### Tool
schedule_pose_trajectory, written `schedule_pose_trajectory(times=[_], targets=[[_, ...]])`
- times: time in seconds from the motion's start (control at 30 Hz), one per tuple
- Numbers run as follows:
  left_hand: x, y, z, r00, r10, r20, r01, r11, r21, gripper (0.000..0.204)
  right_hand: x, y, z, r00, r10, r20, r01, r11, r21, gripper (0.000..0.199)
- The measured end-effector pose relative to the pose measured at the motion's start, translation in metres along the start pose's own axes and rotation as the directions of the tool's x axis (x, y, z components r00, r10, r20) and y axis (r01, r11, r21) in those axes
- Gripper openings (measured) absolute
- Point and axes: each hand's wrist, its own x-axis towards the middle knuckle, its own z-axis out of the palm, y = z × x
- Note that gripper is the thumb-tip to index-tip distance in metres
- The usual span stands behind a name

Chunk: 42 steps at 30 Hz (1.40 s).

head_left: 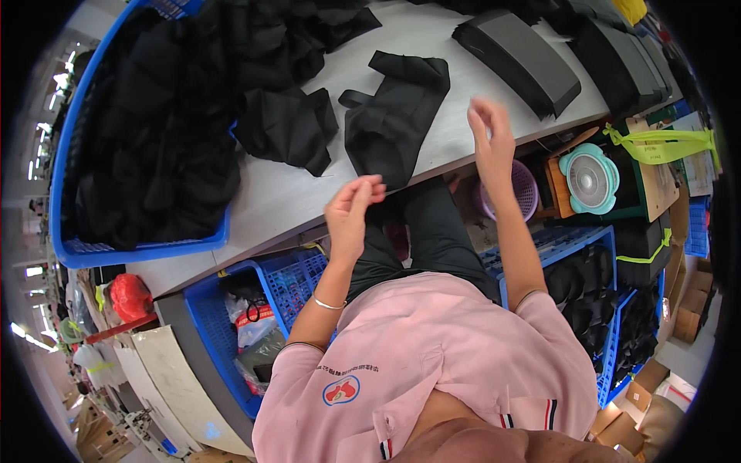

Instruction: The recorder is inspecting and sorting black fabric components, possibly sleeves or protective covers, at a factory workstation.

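Observation:
A folded black fabric piece, with a strap-like loop at its left side, lies on the pale table in front of me. At its near edge is my left hand, fingers and thumb pressed together. Whether those fingertips pinch the cloth or anything small, I cannot make out. My right hand is raised over the table's front edge, right of the fabric. Its fingers are bent and slightly blurred, with a gap at the thumb and nothing visible in them. Another crumpled black fabric piece lies just left of the first.
A big blue crate full of black cloth stands on the left of the table. Stacks of flat black pieces lie at the far right. Below are blue crates, a purple basket and a turquoise round fan-like object.

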Motion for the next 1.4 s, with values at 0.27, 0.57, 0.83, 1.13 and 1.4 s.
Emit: schedule_pose_trajectory(times=[0.27,0.57,0.83,1.13,1.4], targets=[[0.08,-0.004,0.019,0.97,0.199,-0.143,-0.194,0.98,0.044,0.041,-0.056,0.006,0.044,0.802,0.373,0.467,-0.597,0.52,0.611,0.032],[0.074,-0.013,0.026,0.946,-0.17,0.275,0.269,0.885,-0.38,0.039,-0.028,0.026,0.019,0.529,0.226,0.818,-0.8,-0.187,0.57,0.05],[0.088,-0.035,0.023,0.764,-0.162,0.625,0.641,0.299,-0.706,0.058,-0.032,0.042,0.021,0.597,0.184,0.781,-0.71,-0.332,0.621,0.05],[0.085,-0.022,0.031,0.962,0.01,0.272,0.098,0.919,-0.381,0.019,-0.024,0.03,0.041,0.704,0.362,0.612,-0.711,0.373,0.597,0.016],[0.071,-0.016,0.056,0.845,0.497,-0.198,-0.398,0.832,0.386,0.028,-0.029,0.01,0.036,0.959,0.282,0.015,-0.28,0.955,-0.095,0.028]])
